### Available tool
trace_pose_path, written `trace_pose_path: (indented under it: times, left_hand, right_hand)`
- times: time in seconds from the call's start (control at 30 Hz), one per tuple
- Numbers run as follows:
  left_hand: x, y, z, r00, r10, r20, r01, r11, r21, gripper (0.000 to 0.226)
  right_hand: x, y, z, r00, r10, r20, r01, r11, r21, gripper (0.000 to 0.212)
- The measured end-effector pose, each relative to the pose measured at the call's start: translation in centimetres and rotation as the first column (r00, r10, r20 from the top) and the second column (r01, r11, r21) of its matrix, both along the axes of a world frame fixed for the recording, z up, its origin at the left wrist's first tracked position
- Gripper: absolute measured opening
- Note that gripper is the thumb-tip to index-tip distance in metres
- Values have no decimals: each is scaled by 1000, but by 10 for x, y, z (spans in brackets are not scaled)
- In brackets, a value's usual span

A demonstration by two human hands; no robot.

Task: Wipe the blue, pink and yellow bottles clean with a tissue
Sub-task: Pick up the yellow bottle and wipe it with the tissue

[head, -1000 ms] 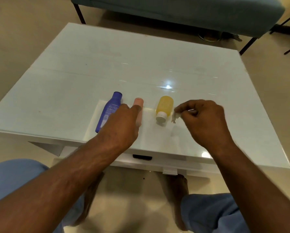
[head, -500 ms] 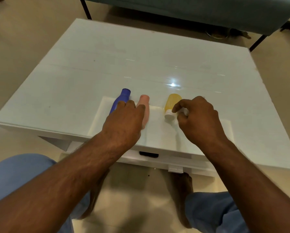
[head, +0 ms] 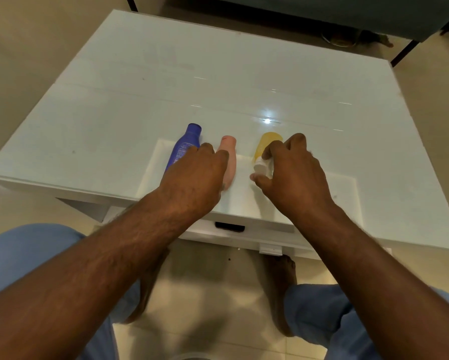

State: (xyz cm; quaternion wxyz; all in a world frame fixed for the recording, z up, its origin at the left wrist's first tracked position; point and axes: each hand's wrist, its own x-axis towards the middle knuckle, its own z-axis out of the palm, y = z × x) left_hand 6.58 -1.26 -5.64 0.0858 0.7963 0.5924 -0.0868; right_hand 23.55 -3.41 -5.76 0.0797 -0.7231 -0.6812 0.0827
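Observation:
Three bottles lie side by side near the front edge of the white table (head: 244,74): a blue bottle (head: 185,144), a pink bottle (head: 228,152) and a yellow bottle (head: 266,144) with a white cap (head: 259,167). My left hand (head: 194,178) rests palm down over the near ends of the blue and pink bottles, fingers apart. My right hand (head: 293,175) curls around the yellow bottle's cap, thumb and forefinger on either side of it. A small white tissue (head: 270,165) shows between those fingers, pressed against the cap.
A closed drawer with a dark handle slot (head: 230,226) sits under the table's front edge. My knees in blue trousers and my bare feet are below it. A dark sofa (head: 348,11) on thin legs stands behind the table.
My right hand, holding the tissue, has moved left from beside the yellow bottle onto its cap. My left hand has slid slightly forward over the blue and pink bottles. The view has tilted down.

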Motion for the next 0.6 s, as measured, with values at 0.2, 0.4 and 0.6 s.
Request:
trace_pose_path:
  times: [0.2,0.4,0.6]
  left_hand:
    - [-1,1,0,1000,21,6,-21,999,-38,72]
    - [1,1,5,1000,24,-7,-24,998,-62,71]
    - [-3,0,5,1000,-12,-3,12,1000,-16,65]
  right_hand:
    - [-3,7,-8,1000,-21,11,21,1000,0,44]
    - [0,13,-12,997,-83,-7,83,997,-3,65]
    - [5,21,-17,984,-173,-39,172,984,-41,63]
